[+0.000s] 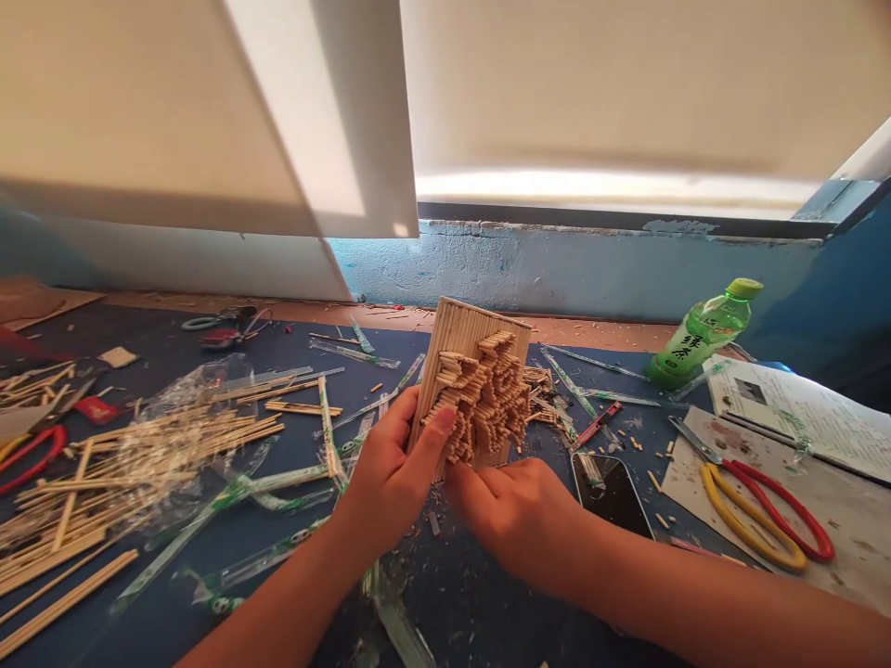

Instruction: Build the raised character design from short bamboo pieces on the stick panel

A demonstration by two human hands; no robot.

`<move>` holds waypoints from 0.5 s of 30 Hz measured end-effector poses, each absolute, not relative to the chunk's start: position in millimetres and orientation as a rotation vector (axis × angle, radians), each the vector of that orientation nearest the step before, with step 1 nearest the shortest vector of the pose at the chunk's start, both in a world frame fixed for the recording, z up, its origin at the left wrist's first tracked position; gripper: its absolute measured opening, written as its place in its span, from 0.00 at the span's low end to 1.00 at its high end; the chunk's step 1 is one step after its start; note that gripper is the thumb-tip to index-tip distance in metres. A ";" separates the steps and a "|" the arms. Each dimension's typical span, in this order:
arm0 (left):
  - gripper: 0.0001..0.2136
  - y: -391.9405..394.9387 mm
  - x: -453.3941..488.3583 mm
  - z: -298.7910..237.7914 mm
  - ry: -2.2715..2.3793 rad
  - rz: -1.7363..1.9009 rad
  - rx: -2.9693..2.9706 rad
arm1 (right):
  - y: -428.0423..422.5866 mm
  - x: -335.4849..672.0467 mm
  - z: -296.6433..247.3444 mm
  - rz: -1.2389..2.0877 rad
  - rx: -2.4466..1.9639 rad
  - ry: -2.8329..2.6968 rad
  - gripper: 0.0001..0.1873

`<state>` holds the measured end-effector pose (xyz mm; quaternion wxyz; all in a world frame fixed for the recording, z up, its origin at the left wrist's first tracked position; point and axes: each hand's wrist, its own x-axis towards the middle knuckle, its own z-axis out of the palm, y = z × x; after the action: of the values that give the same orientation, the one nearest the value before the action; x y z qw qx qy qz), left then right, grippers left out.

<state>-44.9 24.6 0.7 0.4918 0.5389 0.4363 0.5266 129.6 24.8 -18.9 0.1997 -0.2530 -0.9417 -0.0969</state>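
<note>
A panel of thin wooden sticks (456, 339) laid side by side is held tilted above the table in the middle of the head view. From its face rises a stepped cluster of short cut sticks (480, 404). My left hand (390, 468) is closed around the panel's left edge, with the thumb on the front by the cluster. At the lower edge, my right hand (515, 506) is closed with its fingers curled against the panel. Its fingertips are hidden, so anything small between them does not show.
Wooden chopsticks (209, 431) and torn plastic wrappers (292, 478) spread over the left. To the right lie a phone (613, 496), a red cutter knife (597, 425), scissors (758, 510) and an open book (814, 417). A green bottle (696, 343) stands near the wall.
</note>
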 end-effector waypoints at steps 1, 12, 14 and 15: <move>0.14 24.4 -44.8 0.0 1.062 1.281 1.316 | 24.9 127.7 -19.3 -0.267 -0.702 -2.646 0.10; 0.14 23.9 -45.5 -1.4 1.041 1.263 1.268 | -0.9 145.5 -7.9 0.154 -0.588 -3.083 0.05; 0.16 25.0 -44.7 -0.6 1.028 1.268 1.259 | -6.3 161.3 -7.1 0.321 -0.483 -3.131 0.09; 0.17 25.8 -44.1 0.0 1.036 1.275 1.251 | -9.7 172.5 -8.9 0.418 -0.388 -3.137 0.12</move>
<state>-44.1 25.8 0.0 0.5126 0.5201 0.4309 0.5301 172.5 -9.7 -8.9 -0.0234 -0.1217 -0.9836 0.1310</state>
